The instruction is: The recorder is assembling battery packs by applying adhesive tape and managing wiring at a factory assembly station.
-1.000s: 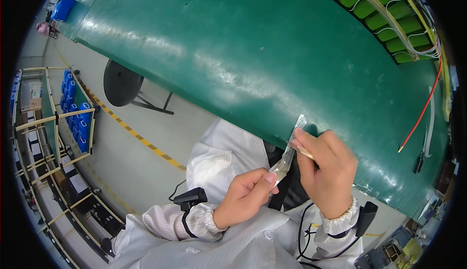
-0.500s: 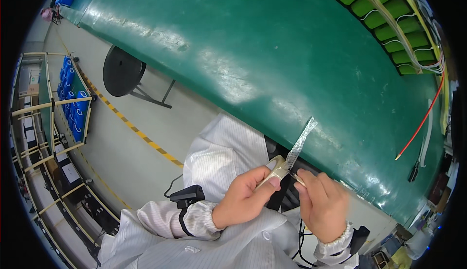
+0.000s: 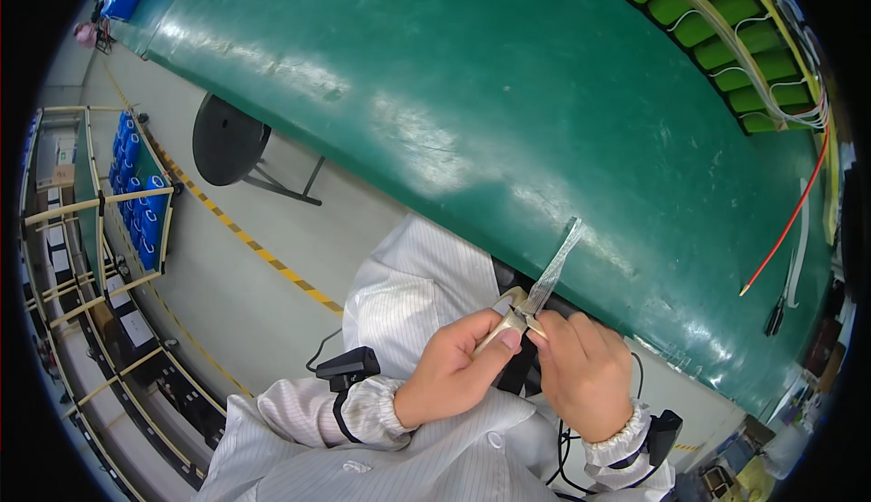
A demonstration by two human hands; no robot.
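Near the table's front edge, my left hand (image 3: 454,368) is closed around a cream-coloured roll of tape (image 3: 510,320), thumb on top. A flat silvery strip, braided-looking (image 3: 554,268), runs from the roll up over the table edge, its far end narrowing. Close beside it on the right, my right hand (image 3: 585,370) is closed, thumb and fingers pinching a short piece of the tape (image 3: 535,324) by the strip's lower end. Its fingers partly hide what they grip. A small dark bit shows between the two hands.
The green table (image 3: 435,76) stretches across the view. Green packs with white wires (image 3: 739,44) stand at the far right, near a red wire (image 3: 786,230) and a dark-handled tool (image 3: 774,321). A black round stool (image 3: 229,139) stands on the floor. A rack with blue packs (image 3: 136,189) is at the left.
My right hand has moved slightly left, in against the tape roll and the strip's lower end. The strip has tilted a little, and my left hand still grips the roll.
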